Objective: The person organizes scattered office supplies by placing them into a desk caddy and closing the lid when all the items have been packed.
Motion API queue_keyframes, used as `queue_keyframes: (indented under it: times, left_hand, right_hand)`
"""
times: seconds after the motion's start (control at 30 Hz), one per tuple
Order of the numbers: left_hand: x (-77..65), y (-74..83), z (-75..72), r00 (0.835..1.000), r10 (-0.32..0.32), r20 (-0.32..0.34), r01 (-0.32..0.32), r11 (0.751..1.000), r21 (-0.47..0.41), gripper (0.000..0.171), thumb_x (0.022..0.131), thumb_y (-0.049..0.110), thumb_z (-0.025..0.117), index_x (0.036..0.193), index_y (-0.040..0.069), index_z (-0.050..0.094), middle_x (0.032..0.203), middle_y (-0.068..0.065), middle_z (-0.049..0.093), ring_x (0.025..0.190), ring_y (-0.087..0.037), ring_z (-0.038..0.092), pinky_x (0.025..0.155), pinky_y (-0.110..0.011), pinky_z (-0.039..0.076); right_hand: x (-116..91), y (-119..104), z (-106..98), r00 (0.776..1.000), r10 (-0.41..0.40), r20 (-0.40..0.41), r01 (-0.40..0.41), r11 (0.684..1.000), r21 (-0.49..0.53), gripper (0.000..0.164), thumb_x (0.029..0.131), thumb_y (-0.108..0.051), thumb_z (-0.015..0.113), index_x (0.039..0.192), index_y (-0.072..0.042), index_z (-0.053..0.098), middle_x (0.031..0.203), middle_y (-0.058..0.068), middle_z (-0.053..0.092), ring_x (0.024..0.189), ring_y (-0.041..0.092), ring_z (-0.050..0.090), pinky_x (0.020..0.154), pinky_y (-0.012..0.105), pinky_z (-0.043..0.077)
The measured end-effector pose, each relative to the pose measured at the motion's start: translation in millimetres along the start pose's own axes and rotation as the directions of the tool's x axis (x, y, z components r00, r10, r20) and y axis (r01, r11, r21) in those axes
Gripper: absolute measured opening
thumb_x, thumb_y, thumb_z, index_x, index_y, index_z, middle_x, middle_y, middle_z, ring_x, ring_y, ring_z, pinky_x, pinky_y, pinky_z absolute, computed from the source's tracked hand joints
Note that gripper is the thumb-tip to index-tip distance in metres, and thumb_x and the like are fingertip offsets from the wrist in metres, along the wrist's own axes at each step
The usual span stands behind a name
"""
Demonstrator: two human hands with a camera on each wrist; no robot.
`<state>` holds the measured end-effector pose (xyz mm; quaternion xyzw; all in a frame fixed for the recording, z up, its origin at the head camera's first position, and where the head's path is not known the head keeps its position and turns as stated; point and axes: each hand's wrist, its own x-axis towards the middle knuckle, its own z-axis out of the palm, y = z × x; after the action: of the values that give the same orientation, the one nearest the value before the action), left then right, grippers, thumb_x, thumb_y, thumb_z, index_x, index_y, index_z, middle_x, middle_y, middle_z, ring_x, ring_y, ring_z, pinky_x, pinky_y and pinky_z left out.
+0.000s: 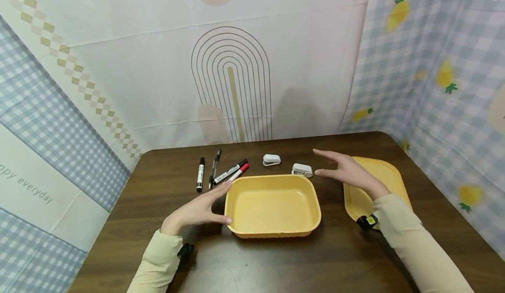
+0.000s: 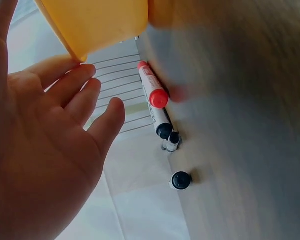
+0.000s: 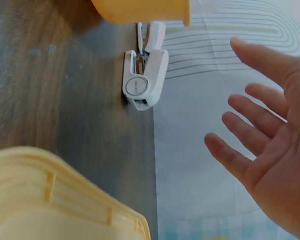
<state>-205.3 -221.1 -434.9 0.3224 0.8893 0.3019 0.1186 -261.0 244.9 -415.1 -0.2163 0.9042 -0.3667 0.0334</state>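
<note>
A yellow rectangular plastic box (image 1: 274, 205) stands on the table with nothing inside. My left hand (image 1: 199, 210) is at its left side, thumb and fingertips spread along the rim. From the left wrist view, the fingers of my left hand (image 2: 60, 115) reach up to a corner of the box (image 2: 102, 22). My right hand (image 1: 347, 172) hovers empty with fingers apart, right of a small white stapler (image 1: 302, 170) and beside the yellow lid (image 1: 388, 181). A second white stapler (image 1: 271, 159) lies farther back.
Left of and behind the box lie a black-capped white marker (image 1: 200, 174), a dark pen (image 1: 215, 168), another black-capped marker (image 1: 230, 172) and a red-capped marker (image 1: 239, 171). A patterned cloth (image 1: 158, 65) hangs behind the brown table (image 1: 221, 266).
</note>
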Motion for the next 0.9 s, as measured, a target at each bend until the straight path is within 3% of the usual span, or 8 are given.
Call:
queue_keyframes:
  times: [0.2, 0.4, 0.67, 0.77, 0.9]
  left_hand:
    - [0.6, -2.9, 2.4, 1.0, 0.018, -0.008, -0.018, 1.0, -0.016, 0.108, 0.082, 0.052, 0.08, 0.162, 0.011, 0.021, 0.167, -0.003, 0.017, 0.152, -0.028, 0.019, 0.118, -0.053, 0.025]
    - [3.7, -1.3, 3.5, 1.0, 0.013, 0.01, -0.013, 1.0, -0.018, 0.11, 0.081, 0.055, 0.079, 0.163, 0.014, 0.018, 0.167, 0.002, 0.014, 0.152, -0.025, 0.018, 0.118, -0.051, 0.026]
    - [2.9, 1.6, 2.9, 1.0, -0.016, 0.027, 0.017, 0.999, -0.029, 0.111, 0.081, 0.055, 0.08, 0.163, 0.02, 0.014, 0.167, 0.007, 0.013, 0.152, -0.021, 0.017, 0.118, -0.049, 0.027]
    - [1.3, 1.6, 2.1, 1.0, -0.017, 0.026, 0.018, 0.999, -0.03, 0.11, 0.082, 0.054, 0.08, 0.163, 0.014, 0.017, 0.167, 0.0, 0.015, 0.152, -0.027, 0.019, 0.117, -0.052, 0.027]
    - [-0.1, 1.8, 1.3, 0.999, -0.028, 0.02, 0.029, 0.999, -0.029, 0.109, 0.081, 0.055, 0.079, 0.162, 0.013, 0.02, 0.167, -0.007, 0.02, 0.15, -0.027, 0.023, 0.117, -0.051, 0.028]
  right_hand:
    - [23, 1, 9, 1.0, -0.012, -0.007, 0.012, 0.999, -0.031, 0.068, 0.095, -0.032, 0.072, 0.155, -0.017, 0.043, 0.155, 0.016, 0.041, 0.129, 0.049, 0.048, 0.103, 0.063, 0.041]
    - [41, 9, 18, 0.999, -0.043, 0.019, 0.045, 0.993, -0.11, 0.069, 0.093, -0.032, 0.074, 0.153, -0.011, 0.045, 0.15, 0.019, 0.048, 0.124, 0.042, 0.054, 0.097, 0.058, 0.046]
    - [52, 15, 29, 0.992, -0.029, 0.122, 0.046, 0.989, -0.139, 0.072, 0.091, -0.028, 0.076, 0.151, -0.002, 0.045, 0.15, 0.022, 0.047, 0.137, 0.044, 0.042, 0.107, 0.061, 0.038]
    - [55, 17, 34, 0.988, -0.034, 0.148, 0.057, 0.986, -0.157, 0.065, 0.093, -0.024, 0.074, 0.147, 0.001, 0.049, 0.146, 0.024, 0.051, 0.133, 0.044, 0.047, 0.105, 0.059, 0.041]
    - [58, 21, 41, 0.984, -0.037, 0.175, 0.068, 0.982, -0.174, 0.052, 0.094, -0.017, 0.071, 0.142, -0.001, 0.056, 0.132, 0.02, 0.062, 0.116, 0.035, 0.06, 0.096, 0.053, 0.049]
